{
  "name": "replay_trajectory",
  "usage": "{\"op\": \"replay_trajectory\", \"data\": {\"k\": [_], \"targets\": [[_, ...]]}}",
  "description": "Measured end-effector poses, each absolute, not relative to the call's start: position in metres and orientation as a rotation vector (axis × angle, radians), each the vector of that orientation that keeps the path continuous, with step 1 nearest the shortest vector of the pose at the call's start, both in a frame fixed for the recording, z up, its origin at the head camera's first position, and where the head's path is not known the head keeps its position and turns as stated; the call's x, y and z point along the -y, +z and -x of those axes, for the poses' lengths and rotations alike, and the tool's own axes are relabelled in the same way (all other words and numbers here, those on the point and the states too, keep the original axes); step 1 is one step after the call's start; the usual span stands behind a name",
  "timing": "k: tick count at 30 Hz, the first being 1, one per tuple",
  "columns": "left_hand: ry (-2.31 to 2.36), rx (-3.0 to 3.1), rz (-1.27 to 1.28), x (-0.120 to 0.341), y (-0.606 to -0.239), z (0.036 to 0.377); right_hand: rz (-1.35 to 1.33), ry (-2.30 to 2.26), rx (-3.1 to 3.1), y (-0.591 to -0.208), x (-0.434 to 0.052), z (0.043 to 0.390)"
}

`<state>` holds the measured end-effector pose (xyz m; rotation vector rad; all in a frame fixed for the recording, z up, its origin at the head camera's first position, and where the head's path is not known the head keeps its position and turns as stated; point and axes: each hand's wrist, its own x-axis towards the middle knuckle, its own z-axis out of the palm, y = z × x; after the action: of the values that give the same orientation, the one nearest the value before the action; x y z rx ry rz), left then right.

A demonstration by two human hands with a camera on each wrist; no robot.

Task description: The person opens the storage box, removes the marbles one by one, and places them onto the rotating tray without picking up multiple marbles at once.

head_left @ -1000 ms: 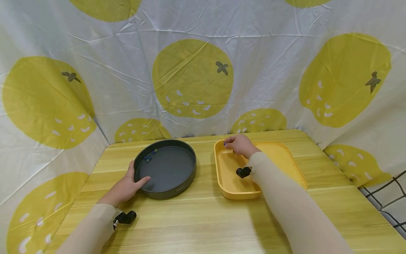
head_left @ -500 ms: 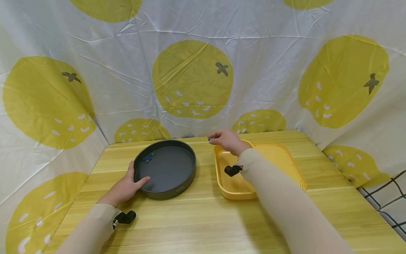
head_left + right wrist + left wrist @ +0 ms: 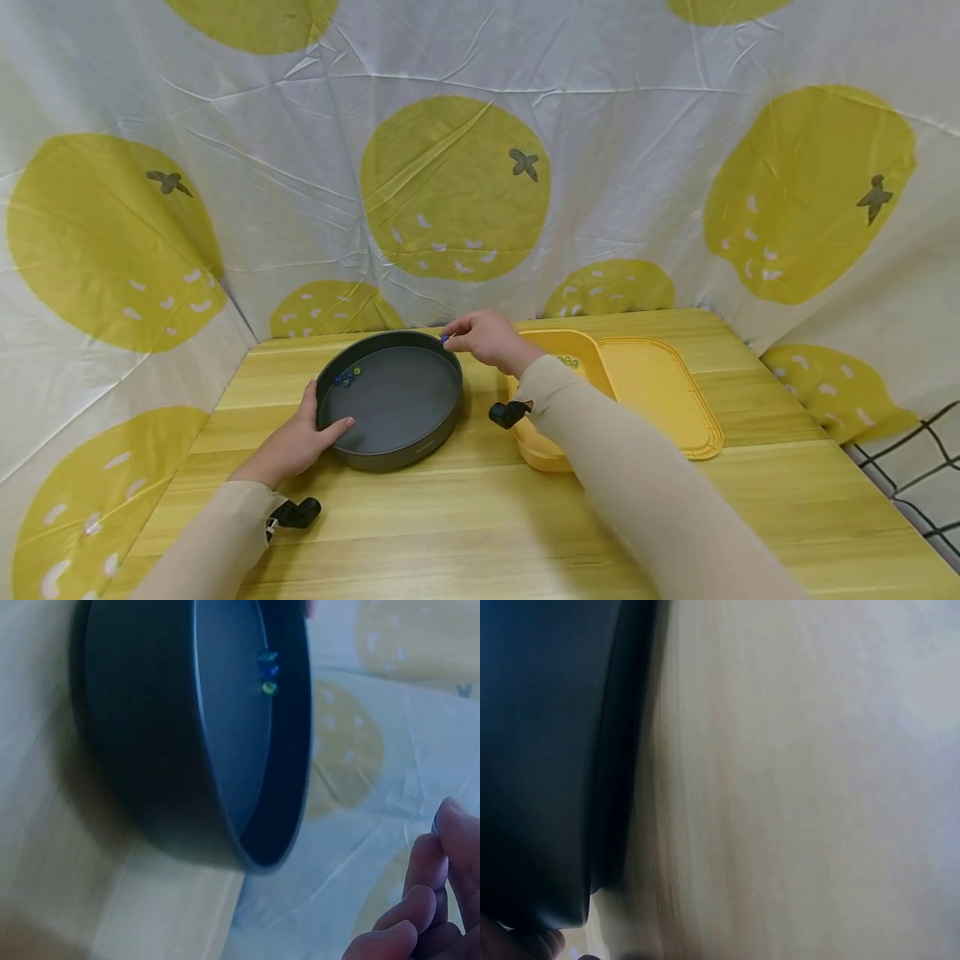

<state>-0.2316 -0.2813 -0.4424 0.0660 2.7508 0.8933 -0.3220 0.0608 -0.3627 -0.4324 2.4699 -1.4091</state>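
Starting big: the wooden worktop (image 3: 480,517) carries a round dark pan (image 3: 390,398), and at its 3 o'clock sits a yellow tray (image 3: 660,400). That pan looks stiff and metal, probably lightish, best taken by the rim, where the left hand (image 3: 296,442) holds it at 8 o'clock, thumb inside. Smallest bit: the right hand (image 3: 487,340) pinches a tiny blue bead (image 3: 446,339) over the pan's 1 o'clock edge. It's likely hard, slick and roll-prone, so fingertips only. More beads (image 3: 348,375) lie inside at 10 o'clock.

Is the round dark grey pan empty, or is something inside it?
Not empty: the round dark grey pan holds a few small blue and green beads near its far-left wall; otherwise bare.
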Motion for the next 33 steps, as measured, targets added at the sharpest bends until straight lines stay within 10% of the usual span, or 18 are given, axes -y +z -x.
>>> {"op": "replay_trajectory", "data": {"k": [33], "targets": [[0.892,-2.724,-0.044,0.284,-0.443,0.234,0.613,-1.333,-2.456,-0.371,-0.003,0.309]]}}
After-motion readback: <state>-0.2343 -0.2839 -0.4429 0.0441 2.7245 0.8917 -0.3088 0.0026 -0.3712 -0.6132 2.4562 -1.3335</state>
